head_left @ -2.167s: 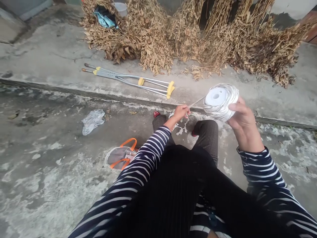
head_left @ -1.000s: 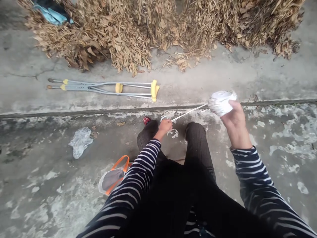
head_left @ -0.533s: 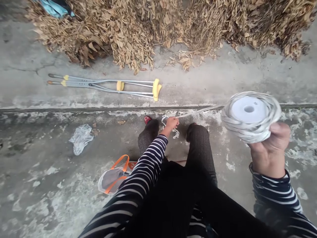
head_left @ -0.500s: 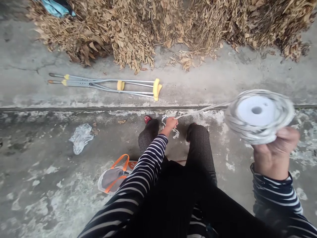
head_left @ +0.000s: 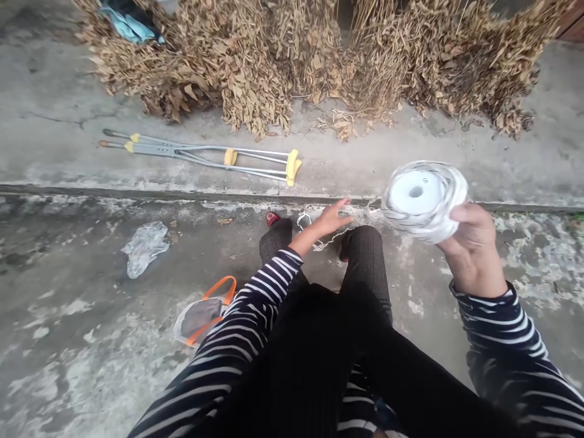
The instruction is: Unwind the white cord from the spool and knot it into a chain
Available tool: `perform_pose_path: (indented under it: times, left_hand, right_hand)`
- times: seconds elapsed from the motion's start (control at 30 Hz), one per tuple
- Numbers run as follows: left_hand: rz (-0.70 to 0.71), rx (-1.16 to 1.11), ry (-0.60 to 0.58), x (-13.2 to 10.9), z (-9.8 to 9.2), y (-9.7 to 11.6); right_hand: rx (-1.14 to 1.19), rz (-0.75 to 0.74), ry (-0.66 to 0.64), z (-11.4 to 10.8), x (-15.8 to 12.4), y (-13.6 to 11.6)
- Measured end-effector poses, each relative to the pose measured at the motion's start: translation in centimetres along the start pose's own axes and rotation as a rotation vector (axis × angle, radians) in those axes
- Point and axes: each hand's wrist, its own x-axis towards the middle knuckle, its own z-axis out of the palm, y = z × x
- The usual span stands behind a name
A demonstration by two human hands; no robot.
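Note:
On the right, my right hand (head_left: 474,246) grips a spool of white cord (head_left: 449,213) by its near right edge. The spool's white round face, with a hole in the middle, is turned up toward me. My left hand (head_left: 331,220) is stretched out between my knees, fingers apart and holding nothing. Below it a loose length of the white cord (head_left: 325,245) hangs or lies near my feet. Another loop of cord shows just left of my left wrist. Between the left fingertips and the spool, a faint blurred bit of cord is visible.
A pair of grey crutches (head_left: 201,155) with yellow pads lies on the raised concrete ledge. Dry leafy stalks (head_left: 255,73) are heaped behind, with a blue cloth (head_left: 130,23) on them. To my left are a clear plastic bag (head_left: 145,248) and a bag with orange handles (head_left: 201,319).
My left hand has let go of the cord and opened, reaching slightly right. My right hand has brought the spool leftward, closer to the left hand. The stretched cord has gone slack.

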Motion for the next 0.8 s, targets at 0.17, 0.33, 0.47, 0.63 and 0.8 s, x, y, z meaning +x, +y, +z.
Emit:
perform_pose_path:
  times: [0.17, 0.33, 0.47, 0.63, 0.8]
  left_hand:
    - [0.391, -0.407, 0.124, 0.5, 2.4, 8.4]
    - [0.345, -0.468, 0.120, -1.8, 2.2, 10.5]
    - [0.363, -0.428, 0.140, -3.0, 1.7, 10.3]
    - [0.325, -0.422, 0.153, -3.9, 1.1, 10.8]
    - [0.279, -0.442, 0.101, -4.7, 0.9, 10.7]
  right_hand:
    - [0.015, 0.058, -0.095, 1.7, 0.8, 0.0]
    - [-0.071, 0.029, -0.113, 1.9, 0.3, -0.4]
    - [-0.099, 0.037, -0.139, 2.1, -0.3, -0.3]
    - [-0.043, 0.066, -0.179, 2.7, -0.9, -0.1]
    - [0.076, 0.055, -0.143, 3.6, -1.7, -0.3]
